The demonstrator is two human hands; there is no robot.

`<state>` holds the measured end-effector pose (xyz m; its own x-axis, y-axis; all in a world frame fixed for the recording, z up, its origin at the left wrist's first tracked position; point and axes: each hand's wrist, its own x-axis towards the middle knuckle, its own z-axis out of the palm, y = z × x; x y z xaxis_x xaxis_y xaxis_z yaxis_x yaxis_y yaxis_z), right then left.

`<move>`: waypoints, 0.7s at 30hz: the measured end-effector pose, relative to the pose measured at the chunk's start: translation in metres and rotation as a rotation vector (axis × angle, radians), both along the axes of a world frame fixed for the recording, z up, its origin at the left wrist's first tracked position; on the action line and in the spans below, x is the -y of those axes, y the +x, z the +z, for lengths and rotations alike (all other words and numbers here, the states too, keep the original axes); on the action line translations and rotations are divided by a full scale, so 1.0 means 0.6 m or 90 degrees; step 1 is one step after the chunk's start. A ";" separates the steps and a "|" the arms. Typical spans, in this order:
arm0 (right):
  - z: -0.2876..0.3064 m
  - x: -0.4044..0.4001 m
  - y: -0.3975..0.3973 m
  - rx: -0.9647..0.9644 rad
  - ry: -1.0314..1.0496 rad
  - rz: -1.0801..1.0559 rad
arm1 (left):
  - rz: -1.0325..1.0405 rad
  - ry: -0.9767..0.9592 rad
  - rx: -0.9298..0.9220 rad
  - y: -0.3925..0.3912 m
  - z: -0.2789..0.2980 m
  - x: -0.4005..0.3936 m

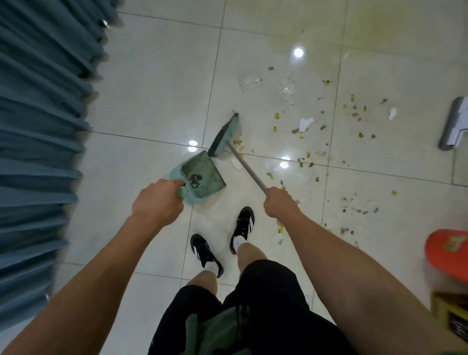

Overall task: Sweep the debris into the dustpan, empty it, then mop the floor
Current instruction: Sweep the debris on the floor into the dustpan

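Left hand [158, 201] gripping the teal dustpan [203, 176] held low over the tiled floor [153, 100]; right hand [279, 202] gripping the broom [224, 135] handle, bristles just beside the dustpan, debris [354, 114] lying scattered rightward

home rm, tiled floor [152, 81], blue curtains [30, 133]

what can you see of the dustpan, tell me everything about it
The dustpan is pale teal and looks like plastic, with a flat, grimy, darkened tray and a row of comb teeth along its back wall. A small dark clump of dirt lies near those teeth. The left hand grips its handle, holding the pan tilted with the open lip pointing away, toward the broom head just beyond it. Whether the lip touches the tiled floor cannot be told. Most debris lies off to its right.
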<state>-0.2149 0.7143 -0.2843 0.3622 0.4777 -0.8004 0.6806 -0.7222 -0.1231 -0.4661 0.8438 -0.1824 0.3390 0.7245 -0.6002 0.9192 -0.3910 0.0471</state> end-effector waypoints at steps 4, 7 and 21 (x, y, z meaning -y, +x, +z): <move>0.007 0.076 -0.018 0.039 -0.022 -0.026 | -0.050 -0.019 0.021 0.004 -0.004 -0.003; 0.013 0.128 -0.040 0.062 -0.039 -0.062 | -0.095 -0.026 0.035 0.006 0.000 0.004; 0.064 0.290 -0.097 0.162 -0.076 -0.193 | -0.278 0.013 0.062 0.032 0.001 0.063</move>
